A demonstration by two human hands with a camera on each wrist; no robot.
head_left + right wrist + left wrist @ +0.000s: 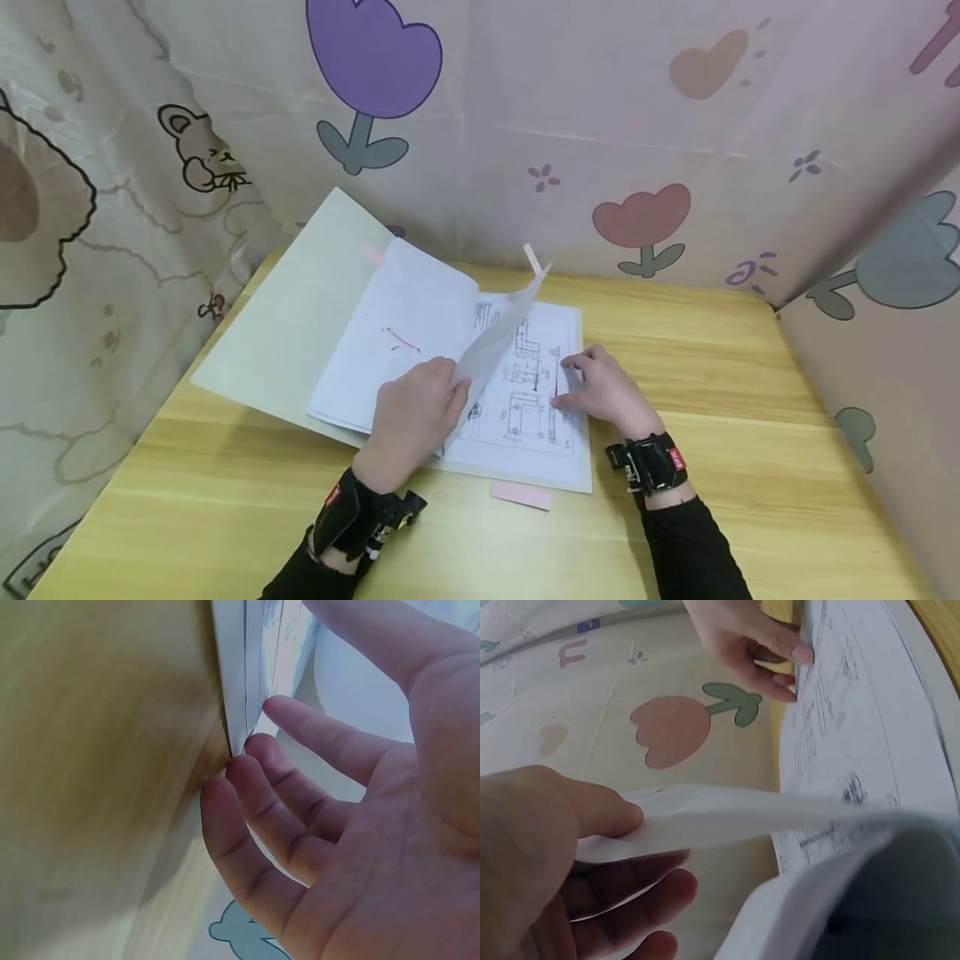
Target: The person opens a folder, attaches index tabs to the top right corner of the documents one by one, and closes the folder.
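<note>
A folder with a pale green cover (292,308) lies spread on the table, holding white sheets (352,375) on its left side. On its right is a sheet with a technical drawing (551,458). My left hand (412,412) pinches a raised page (498,333) between thumb and fingers; the left wrist view shows this page (712,821) nearly edge-on. My right hand (611,396) rests at the drawing's right edge, thumb and forefinger apart over the paper. In the right wrist view its fingers (259,791) touch the stack's edge, loosely bent.
A pink tab (520,495) sticks out at the folder's near edge, another pink tab (372,254) lies at the upper left, and a pale tab (532,258) tops the raised page. Patterned cloth (495,108) bounds the wooden table (712,400) behind and at both sides.
</note>
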